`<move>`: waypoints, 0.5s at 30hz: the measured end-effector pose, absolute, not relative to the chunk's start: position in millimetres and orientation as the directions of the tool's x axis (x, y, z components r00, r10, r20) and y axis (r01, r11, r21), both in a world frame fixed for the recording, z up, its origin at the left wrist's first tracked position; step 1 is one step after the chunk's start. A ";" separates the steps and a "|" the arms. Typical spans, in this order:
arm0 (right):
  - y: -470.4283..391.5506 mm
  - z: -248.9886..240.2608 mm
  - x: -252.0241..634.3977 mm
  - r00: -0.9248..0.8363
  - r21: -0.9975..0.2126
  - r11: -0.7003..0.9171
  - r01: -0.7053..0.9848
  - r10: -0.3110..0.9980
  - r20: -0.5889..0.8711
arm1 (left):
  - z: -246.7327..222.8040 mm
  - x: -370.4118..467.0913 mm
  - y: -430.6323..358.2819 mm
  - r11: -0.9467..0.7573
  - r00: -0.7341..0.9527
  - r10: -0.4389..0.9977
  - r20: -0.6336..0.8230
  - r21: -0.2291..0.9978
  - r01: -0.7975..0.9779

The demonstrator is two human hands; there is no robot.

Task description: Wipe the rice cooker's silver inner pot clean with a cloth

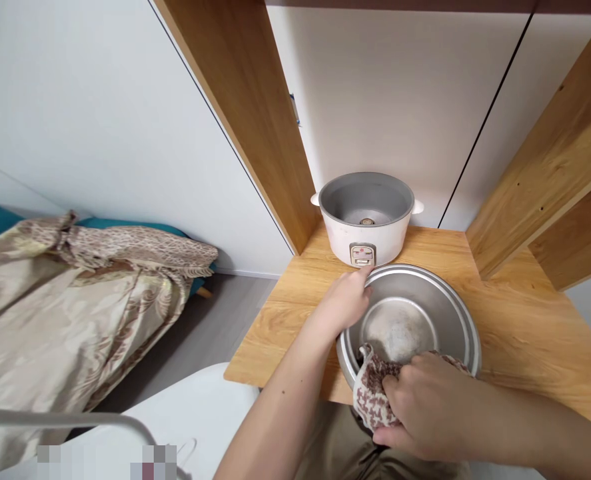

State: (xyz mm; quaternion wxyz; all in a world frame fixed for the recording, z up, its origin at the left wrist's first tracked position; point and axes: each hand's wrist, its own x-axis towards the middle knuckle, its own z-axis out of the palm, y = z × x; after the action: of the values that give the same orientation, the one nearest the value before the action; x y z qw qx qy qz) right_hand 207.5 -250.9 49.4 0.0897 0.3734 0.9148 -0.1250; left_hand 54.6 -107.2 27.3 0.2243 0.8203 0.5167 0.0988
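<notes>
1. Left hand (350, 297): grip curled narrowly over the rim of the metal bowl (455, 313), which sits at the near edge of the table (540, 333).
2. Right hand (420, 403): grip bunched around a patterned cloth (372, 393) at the bowl's near side.

The cloth (370, 397) carries a brown-and-white houndstooth-like pattern against the dull silver-grey of the basin (400, 323), whose base shows tan smudges. The cooker (338, 233) is white outside and grey inside, set on a honey-brown table (285, 313) streaked with wood grain. Black lines cross the whitish wall (375, 100), the floor (200, 333) is grey, and the cream bedspread (40, 300) bears brown leafy figures.
</notes>
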 end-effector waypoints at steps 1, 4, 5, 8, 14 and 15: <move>-250.2 50.5 208.0 -0.702 -0.178 0.681 0.710 0.663 -0.261 | 27.1 54.5 -107.2 -0.365 0.446 0.892 -0.071 0.470 0.804; -246.4 55.2 209.8 -0.683 -0.266 0.630 0.730 0.681 -0.263 | 26.8 54.3 -107.0 -0.359 0.441 0.894 -0.074 0.470 0.806; -245.3 56.5 210.1 -0.676 -0.287 0.613 0.736 0.687 -0.266 | 26.6 54.3 -106.8 -0.359 0.442 0.894 -0.072 0.473 0.805; -245.1 56.7 209.7 -0.678 -0.269 0.622 0.735 0.677 -0.287 | 25.7 54.1 -106.3 -0.369 0.449 0.892 -0.055 0.484 0.793; -253.0 48.5 207.3 -0.710 -0.145 0.699 0.700 0.659 -0.247 | 25.5 53.9 -106.6 -0.373 0.449 0.892 -0.054 0.471 0.799; -252.9 48.7 207.7 -0.698 -0.154 0.684 0.713 0.671 -0.251 | 25.7 54.0 -106.8 -0.373 0.449 0.892 -0.055 0.472 0.799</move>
State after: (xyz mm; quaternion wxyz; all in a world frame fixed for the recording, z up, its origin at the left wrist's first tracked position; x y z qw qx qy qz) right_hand 207.7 -252.9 48.7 0.0876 0.3788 0.9135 -0.1203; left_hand 54.0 -106.8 25.7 0.2214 0.8218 0.5144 0.1050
